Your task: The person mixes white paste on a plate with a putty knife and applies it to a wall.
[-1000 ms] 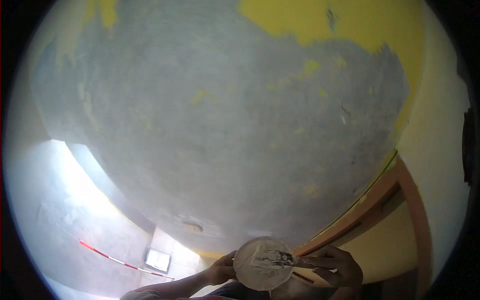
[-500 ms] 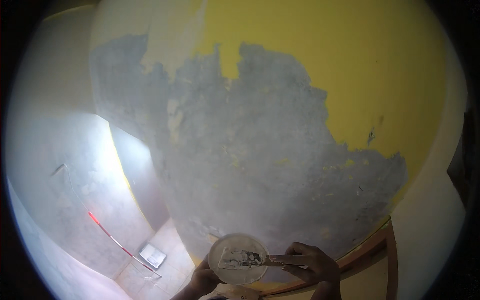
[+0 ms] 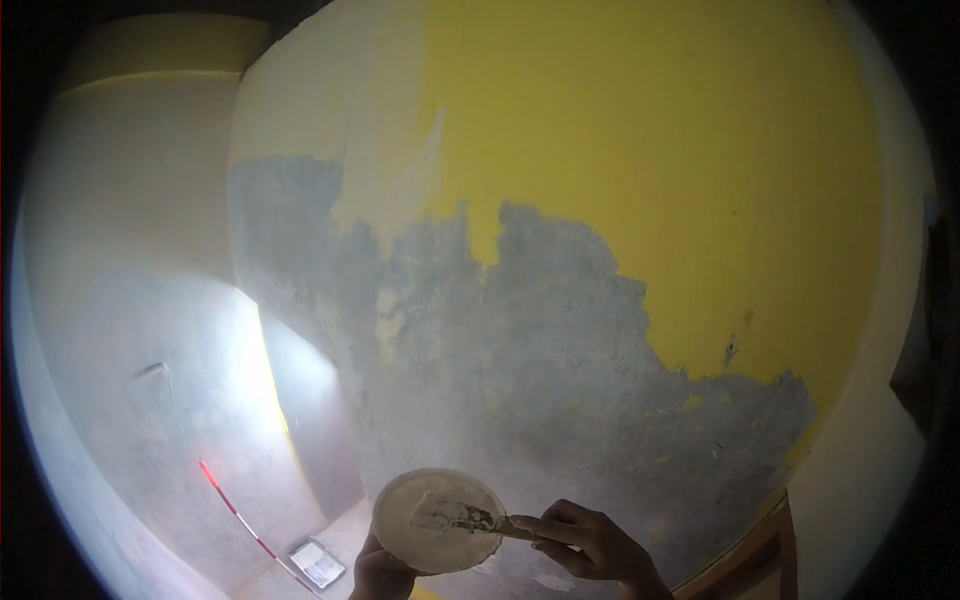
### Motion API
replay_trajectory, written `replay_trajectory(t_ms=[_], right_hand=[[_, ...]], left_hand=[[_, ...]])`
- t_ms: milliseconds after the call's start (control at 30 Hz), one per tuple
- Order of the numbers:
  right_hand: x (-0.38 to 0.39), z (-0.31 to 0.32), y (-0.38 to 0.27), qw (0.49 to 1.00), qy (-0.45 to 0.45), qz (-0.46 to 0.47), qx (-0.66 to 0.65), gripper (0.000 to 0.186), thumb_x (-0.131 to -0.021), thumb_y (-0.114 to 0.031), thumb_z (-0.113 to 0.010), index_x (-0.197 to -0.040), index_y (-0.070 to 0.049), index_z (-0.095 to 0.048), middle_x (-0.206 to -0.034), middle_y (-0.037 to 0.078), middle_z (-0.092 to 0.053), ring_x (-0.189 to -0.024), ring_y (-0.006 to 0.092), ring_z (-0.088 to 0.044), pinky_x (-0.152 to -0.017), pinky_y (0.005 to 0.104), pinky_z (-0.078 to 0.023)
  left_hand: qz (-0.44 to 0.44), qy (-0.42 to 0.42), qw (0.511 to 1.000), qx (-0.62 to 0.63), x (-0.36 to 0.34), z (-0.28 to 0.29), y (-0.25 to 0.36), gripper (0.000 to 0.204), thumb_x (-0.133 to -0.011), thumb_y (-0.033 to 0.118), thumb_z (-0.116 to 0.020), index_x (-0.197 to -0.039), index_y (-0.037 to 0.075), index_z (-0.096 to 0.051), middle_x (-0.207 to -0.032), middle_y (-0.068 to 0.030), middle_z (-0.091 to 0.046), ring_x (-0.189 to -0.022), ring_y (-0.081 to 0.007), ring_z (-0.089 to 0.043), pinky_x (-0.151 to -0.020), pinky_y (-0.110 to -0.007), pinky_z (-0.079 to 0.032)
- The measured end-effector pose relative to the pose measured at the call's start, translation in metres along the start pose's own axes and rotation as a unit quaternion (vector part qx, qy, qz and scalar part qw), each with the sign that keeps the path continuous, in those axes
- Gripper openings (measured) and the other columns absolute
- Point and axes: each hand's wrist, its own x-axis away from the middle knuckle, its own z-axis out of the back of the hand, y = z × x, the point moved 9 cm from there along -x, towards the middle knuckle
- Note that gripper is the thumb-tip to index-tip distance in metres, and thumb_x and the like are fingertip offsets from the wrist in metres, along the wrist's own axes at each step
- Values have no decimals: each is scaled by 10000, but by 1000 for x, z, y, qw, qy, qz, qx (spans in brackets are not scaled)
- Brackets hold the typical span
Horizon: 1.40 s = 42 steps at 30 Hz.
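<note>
My left hand (image 3: 382,573) grips the near left rim of a round, pale tub (image 3: 400,492), seen from above. Whitish paste smears its inside. With its fingers closed on the handle, my right hand (image 3: 590,545) holds a putty knife (image 3: 466,516), whose paste-streaked blade lies over the tub. Beyond both hands rises a wall (image 3: 540,330), yellow above and bare grey below, with a ragged border between the two. Several small yellow flecks show in the grey part.
A paint roller (image 3: 153,370) on a long red-and-white pole (image 3: 236,512) leans at the left wall. By the pole's foot, a paint tray (image 3: 317,563) lies on the floor. A bright strip of light (image 3: 262,360) falls at the left corner. Brown wooden trim (image 3: 745,558) runs at lower right.
My view has tilted up, so the wall sits lower and more yellow shows. The tub has shifted left in the picture, still held, and the putty knife stays over it.
</note>
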Motion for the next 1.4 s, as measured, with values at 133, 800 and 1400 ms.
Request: replay_trajectory(t_ms=[133, 800, 1400], right_hand=[[-12, 3, 1, 999, -2, -5, 40, 468, -982, -69, -761, -1444, -105, -696, -908, 110, -675, -745, 207, -657, -699, 361, -561], [-112, 172, -17, 946, 309, 92, 22, 390, -1094, -214, -610, -1372, 45, -698, -768, -19, -590, -644, 59, -445, -565, 253, -369], [-120, 184, -75, 913, 254, 161, 275, 444, -958, -60, -758, -1395, -139, -749, -891, 68, -605, -764, 163, -590, -652, 336, -514]], left_hand=[[5, 12, 1000, 20, 1, 10, 0, 663, -954, 150, -677, -1566, 16, -460, -1460, -223, -604, -1313, -407, -630, -1033, -523, -609], [-142, -292, 946, 14, -170, -224, 114, 812, -787, 32, -526, -1592, 58, -424, -1365, -171, -636, -1116, -312, -708, -949, -436, -600], [-211, -326, 921, 19, -188, -260, 151, 771, -794, 47, -541, -1558, 18, -438, -1424, -214, -592, -1272, -378, -653, -1023, -532, -610]])
